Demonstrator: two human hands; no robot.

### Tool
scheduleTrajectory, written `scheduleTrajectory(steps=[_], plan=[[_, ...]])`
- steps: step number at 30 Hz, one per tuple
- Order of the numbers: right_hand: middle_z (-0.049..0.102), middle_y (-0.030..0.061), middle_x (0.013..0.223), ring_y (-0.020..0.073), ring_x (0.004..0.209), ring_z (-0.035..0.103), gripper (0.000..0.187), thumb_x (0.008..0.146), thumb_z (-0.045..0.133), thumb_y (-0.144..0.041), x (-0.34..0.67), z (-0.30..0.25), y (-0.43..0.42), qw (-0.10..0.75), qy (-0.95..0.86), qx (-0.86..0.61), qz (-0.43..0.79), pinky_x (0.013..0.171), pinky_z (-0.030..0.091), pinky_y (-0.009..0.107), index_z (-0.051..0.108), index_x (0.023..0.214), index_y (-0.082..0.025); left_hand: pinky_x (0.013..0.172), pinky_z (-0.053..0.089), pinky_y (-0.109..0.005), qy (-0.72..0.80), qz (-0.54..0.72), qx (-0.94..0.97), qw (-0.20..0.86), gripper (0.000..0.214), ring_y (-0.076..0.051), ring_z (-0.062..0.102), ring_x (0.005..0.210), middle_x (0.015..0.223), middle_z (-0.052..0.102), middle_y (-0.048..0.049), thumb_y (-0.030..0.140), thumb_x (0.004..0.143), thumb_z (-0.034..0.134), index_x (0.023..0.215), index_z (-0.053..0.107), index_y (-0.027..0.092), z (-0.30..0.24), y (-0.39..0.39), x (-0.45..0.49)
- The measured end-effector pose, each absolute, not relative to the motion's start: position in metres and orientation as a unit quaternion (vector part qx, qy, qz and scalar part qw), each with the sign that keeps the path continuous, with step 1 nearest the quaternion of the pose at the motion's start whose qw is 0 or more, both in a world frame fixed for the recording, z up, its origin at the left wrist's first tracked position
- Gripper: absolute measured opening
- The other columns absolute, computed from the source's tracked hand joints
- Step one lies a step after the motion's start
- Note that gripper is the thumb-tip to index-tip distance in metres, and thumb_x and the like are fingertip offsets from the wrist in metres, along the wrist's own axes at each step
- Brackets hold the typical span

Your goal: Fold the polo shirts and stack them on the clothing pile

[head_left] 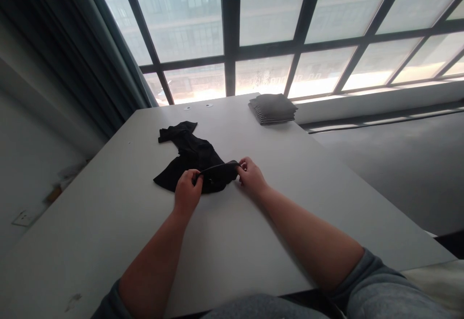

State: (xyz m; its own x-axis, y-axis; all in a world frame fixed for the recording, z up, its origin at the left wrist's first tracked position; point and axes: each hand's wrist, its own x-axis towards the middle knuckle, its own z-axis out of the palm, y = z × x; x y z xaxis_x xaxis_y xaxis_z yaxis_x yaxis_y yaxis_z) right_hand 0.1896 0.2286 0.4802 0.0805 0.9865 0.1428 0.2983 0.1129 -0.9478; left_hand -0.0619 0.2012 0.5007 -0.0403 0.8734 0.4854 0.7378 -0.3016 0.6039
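Fingers of the left hand pinched narrowly on the hem of a black garment lying on a white table, the right hand pinching the same hem; folded striped cloth sat near the table's far edge.

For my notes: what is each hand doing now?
Left hand: closed, pinching a soft black fabric garment.
Right hand: closed, pinching the same garment.

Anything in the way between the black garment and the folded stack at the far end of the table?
Nothing visible stands between them. The black garment and the folded stack of dark striped cloth have only tabletop between them. The left hand and right hand pinch the garment's near edge, on the side away from the stack.
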Motion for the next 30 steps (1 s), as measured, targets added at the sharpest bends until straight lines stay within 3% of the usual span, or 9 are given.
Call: scheduleTrajectory(steps=[3, 7, 11, 15, 18, 21, 25, 28, 30], plan=[[0.062, -0.0034, 0.074, 0.0127, 0.050, 0.058, 0.025, 0.091, 0.056, -0.047, 0.188, 0.480, 0.227, 0.490, -0.587, -0.535, 0.359, 0.046, 0.043, 0.022, 0.052, 0.100, -0.024, 0.084, 0.045, -0.040, 0.567, 0.420, 0.707, 0.051, 0.011, -0.026, 0.057, 0.088, 0.090, 0.063, -0.0060, 0.032, 0.094, 0.060, 0.098, 0.065, 0.023, 0.502, 0.200, -0.061], [0.064, -0.0033, 0.072, 0.0117, 0.052, 0.058, 0.025, 0.087, 0.057, -0.043, 0.189, 0.480, 0.229, 0.516, -0.585, -0.491, 0.388, 0.050, 0.046, 0.022, 0.053, 0.100, -0.022, 0.091, 0.045, -0.044, 0.561, 0.424, 0.711, 0.003, 0.012, -0.028, 0.057, 0.096, 0.101, 0.065, -0.0086, 0.025, 0.091, 0.062, 0.102, 0.064, 0.023, 0.508, 0.196, -0.060], [0.060, -0.0065, 0.064, 0.0109, 0.045, 0.051, 0.035, 0.082, 0.060, -0.044, 0.191, 0.479, 0.233, 0.525, -0.552, -0.471, 0.445, 0.044, 0.041, 0.021, 0.053, 0.107, -0.022, 0.094, 0.047, -0.041, 0.476, 0.379, 0.793, 0.029, 0.016, -0.026, 0.060, 0.099, 0.102, 0.068, -0.0078, 0.015, 0.095, 0.052, 0.097, 0.066, 0.024, 0.514, 0.192, -0.058], [0.058, -0.0090, 0.064, 0.0117, 0.043, 0.050, 0.053, 0.079, 0.062, -0.043, 0.194, 0.473, 0.239, 0.534, -0.528, -0.466, 0.468, 0.041, 0.039, 0.021, 0.047, 0.126, -0.023, 0.106, 0.044, -0.044, 0.400, 0.306, 0.860, 0.082, 0.022, -0.027, 0.061, 0.117, 0.118, 0.072, -0.0077, 0.024, 0.096, 0.059, 0.116, 0.071, 0.025, 0.515, 0.191, -0.057], [0.057, -0.0082, 0.071, 0.0122, 0.049, 0.053, 0.055, 0.083, 0.064, -0.046, 0.195, 0.472, 0.238, 0.553, -0.535, -0.489, 0.413, 0.046, 0.044, 0.023, 0.044, 0.129, -0.024, 0.113, 0.040, -0.048, 0.404, 0.277, 0.867, 0.088, 0.037, -0.030, 0.058, 0.128, 0.130, 0.070, -0.0087, 0.030, 0.090, 0.072, 0.126, 0.070, 0.027, 0.514, 0.194, -0.062], [0.058, -0.0024, 0.082, 0.0130, 0.063, 0.056, 0.038, 0.088, 0.065, -0.044, 0.192, 0.481, 0.230, 0.568, -0.594, -0.501, 0.270, 0.060, 0.050, 0.027, 0.053, 0.116, -0.023, 0.112, 0.041, -0.049, 0.409, 0.252, 0.873, 0.083, 0.036, -0.032, 0.058, 0.129, 0.132, 0.070, -0.0078, 0.022, 0.084, 0.075, 0.119, 0.074, 0.029, 0.514, 0.199, -0.068], [0.067, 0.0065, 0.103, 0.0194, 0.092, 0.062, 0.016, 0.092, 0.067, -0.034, 0.181, 0.492, 0.215, 0.473, -0.772, -0.385, 0.179, 0.086, 0.053, 0.035, 0.066, 0.102, -0.022, 0.107, 0.044, -0.050, 0.431, 0.250, 0.865, 0.062, 0.024, -0.032, 0.061, 0.125, 0.125, 0.073, -0.0074, 0.014, 0.084, 0.068, 0.102, 0.076, 0.027, 0.511, 0.204, -0.072], [0.068, 0.0095, 0.117, 0.0260, 0.111, 0.061, 0.034, 0.084, 0.077, -0.029, 0.173, 0.489, 0.210, 0.388, -0.844, -0.328, 0.174, 0.100, 0.050, 0.042, 0.068, 0.116, -0.022, 0.109, 0.044, -0.050, 0.425, 0.261, 0.864, 0.065, 0.020, -0.031, 0.061, 0.125, 0.123, 0.074, -0.0081, 0.017, 0.087, 0.066, 0.101, 0.076, 0.027, 0.511, 0.203, -0.068], [0.068, 0.0102, 0.116, 0.0266, 0.109, 0.061, 0.035, 0.082, 0.077, -0.023, 0.170, 0.485, 0.210, 0.365, -0.850, -0.341, 0.168, 0.098, 0.049, 0.041, 0.067, 0.115, -0.021, 0.111, 0.042, -0.050, 0.413, 0.276, 0.865, 0.076, 0.017, -0.030, 0.062, 0.125, 0.122, 0.075, -0.0078, 0.021, 0.090, 0.065, 0.102, 0.075, 0.027, 0.513, 0.200, -0.064]])
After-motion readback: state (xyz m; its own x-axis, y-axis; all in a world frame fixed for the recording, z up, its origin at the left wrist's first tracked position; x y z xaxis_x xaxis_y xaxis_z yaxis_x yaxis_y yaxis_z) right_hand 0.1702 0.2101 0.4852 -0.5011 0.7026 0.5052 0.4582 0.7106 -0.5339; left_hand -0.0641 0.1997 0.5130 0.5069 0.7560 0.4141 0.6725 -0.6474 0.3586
